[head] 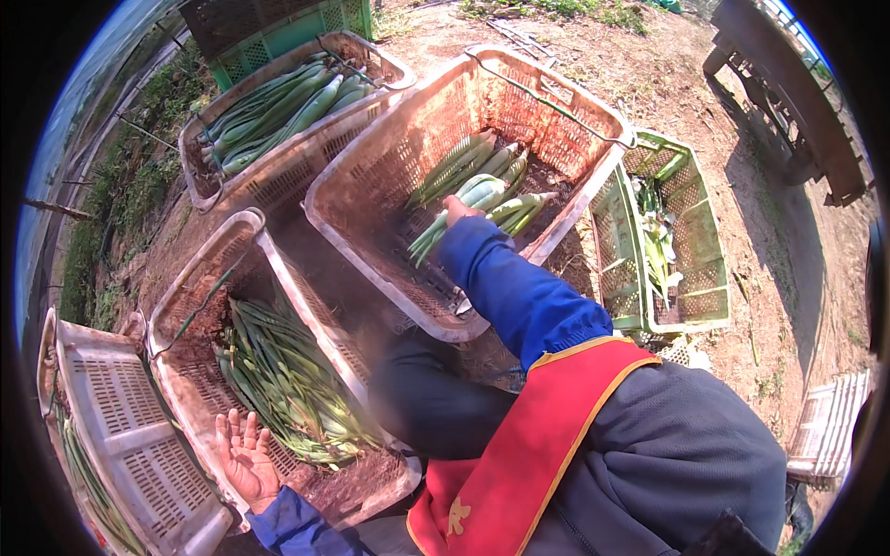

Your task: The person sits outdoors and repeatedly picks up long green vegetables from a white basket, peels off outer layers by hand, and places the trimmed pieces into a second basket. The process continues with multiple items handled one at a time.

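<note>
My right hand (pixel 461 210) is closed around a long green leafy-stalked vegetable, possibly a scallion (pixel 480 192), low inside a large dirt-stained plastic crate (pixel 389 274). More such vegetables (pixel 455 163) lie beside it on the crate's floor. Part of my right hand is hidden by the blue sleeve. Palm up with fingers spread, my left hand (pixel 249 462) is empty at the near left edge of another stained crate (pixel 201 299). That crate holds a heap of thinner, looser green stalks (pixel 288 389).
A crate of thick green stalks (pixel 278 115) stands at the upper left, by a green crate (pixel 299 38). Right of the large crate, a green crate (pixel 702 278) holds leafy scraps (pixel 657 243). A tilted pale crate (pixel 132 403) is at the far left. Stacked pale crates (pixel 831 424) stand lower right.
</note>
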